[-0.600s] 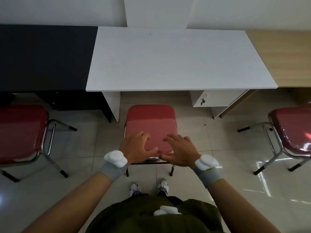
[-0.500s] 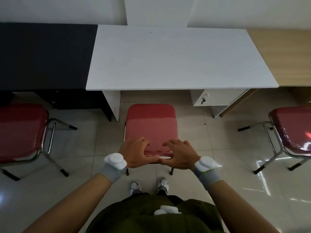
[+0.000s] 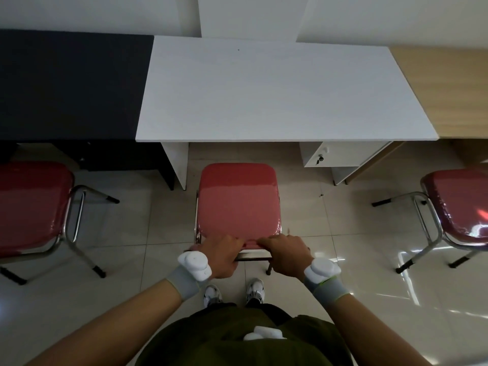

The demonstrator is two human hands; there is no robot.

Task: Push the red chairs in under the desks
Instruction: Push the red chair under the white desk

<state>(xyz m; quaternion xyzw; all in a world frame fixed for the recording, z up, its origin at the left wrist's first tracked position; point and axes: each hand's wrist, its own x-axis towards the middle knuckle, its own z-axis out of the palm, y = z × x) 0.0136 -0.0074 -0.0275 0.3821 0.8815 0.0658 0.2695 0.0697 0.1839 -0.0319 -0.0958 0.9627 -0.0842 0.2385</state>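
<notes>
A red padded chair [image 3: 237, 202] with a chrome frame stands on the tiled floor in front of the white desk [image 3: 277, 96], its seat fully out from under the desktop. My left hand [image 3: 223, 253] and my right hand [image 3: 287, 254] are curled over the seat's near edge, side by side, fingers wrapped on it. Another red chair [image 3: 31, 207] stands at the left before the black desk [image 3: 68, 83]. A third red chair [image 3: 459, 207] stands at the right near the wooden desk [image 3: 446, 88].
The white desk has a side panel [image 3: 175, 165] left of the kneehole and a locked drawer unit [image 3: 332, 157] on the right. Chrome legs of the side chairs splay toward the middle chair. My shoes [image 3: 235, 293] are just behind it.
My hands slid back from resting flat on the seat to its near edge and closed around it. The chair has barely moved.
</notes>
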